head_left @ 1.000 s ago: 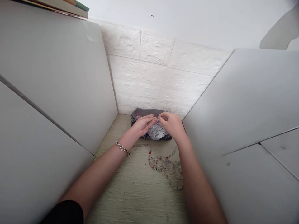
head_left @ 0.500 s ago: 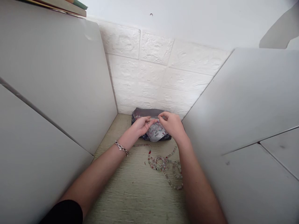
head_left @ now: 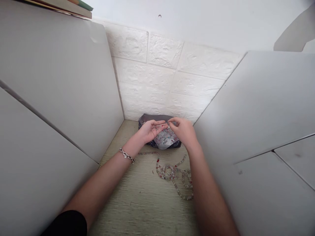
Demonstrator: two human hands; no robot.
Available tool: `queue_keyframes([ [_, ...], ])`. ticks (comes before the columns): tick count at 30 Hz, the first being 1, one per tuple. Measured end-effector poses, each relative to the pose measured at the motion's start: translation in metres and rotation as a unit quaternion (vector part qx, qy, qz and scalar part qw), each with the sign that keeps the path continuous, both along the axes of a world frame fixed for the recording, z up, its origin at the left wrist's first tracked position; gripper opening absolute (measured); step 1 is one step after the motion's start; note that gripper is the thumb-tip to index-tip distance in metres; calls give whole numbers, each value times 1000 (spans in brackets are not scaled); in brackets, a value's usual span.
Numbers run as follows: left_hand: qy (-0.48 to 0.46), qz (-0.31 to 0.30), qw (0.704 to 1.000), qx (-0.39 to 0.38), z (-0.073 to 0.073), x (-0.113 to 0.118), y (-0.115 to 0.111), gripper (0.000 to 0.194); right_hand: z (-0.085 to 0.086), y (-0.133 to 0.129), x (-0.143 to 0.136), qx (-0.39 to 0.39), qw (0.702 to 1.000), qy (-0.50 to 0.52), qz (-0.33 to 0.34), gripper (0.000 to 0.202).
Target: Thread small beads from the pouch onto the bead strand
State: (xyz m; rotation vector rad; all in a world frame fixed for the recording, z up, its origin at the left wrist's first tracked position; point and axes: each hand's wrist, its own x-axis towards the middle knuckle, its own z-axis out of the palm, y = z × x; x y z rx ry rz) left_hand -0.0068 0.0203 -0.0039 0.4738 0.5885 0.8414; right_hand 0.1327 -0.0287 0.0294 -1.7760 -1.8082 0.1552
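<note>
Over an open bag of small mixed beads (head_left: 164, 143), my two hands meet at the fingertips. My left hand (head_left: 149, 129) is palm up with its fingers stretched out. A tiny red bead (head_left: 162, 126) shows by those fingers; whether it rests on them or lies in the bag behind, I cannot tell. My right hand (head_left: 183, 129) pinches a thin needle-like wire that reaches toward the left fingertips. Closer to me, a long string of pale, pink and red beads (head_left: 167, 173) lies in loops on the wooden surface, one end running left under my left wrist.
White panels stand close on the left (head_left: 73, 82) and right (head_left: 265, 105). A white brick-patterned wall (head_left: 147, 82) closes the back, right behind the bag. Books (head_left: 66, 7) lie on top of the left panel. The greenish wooden surface (head_left: 137, 203) stretches toward me.
My left hand has turned more palm up, its fingers straighter and more spread. My right hand has shifted slightly right, still pinching. The bag and bead string have stayed in place.
</note>
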Motion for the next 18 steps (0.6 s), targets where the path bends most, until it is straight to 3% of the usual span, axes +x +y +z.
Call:
queue_keyframes([
  [8, 20, 3, 996, 83, -2, -1, 0, 17, -2, 2, 2, 32, 999, 30, 2, 24],
  [16, 45, -18, 997, 65, 4, -3, -3, 12, 3, -2, -2, 40, 999, 23, 19, 22],
  [18, 49, 3, 998, 48, 5, -3, -5, 15, 4, -3, -3, 39, 999, 20, 22, 22],
])
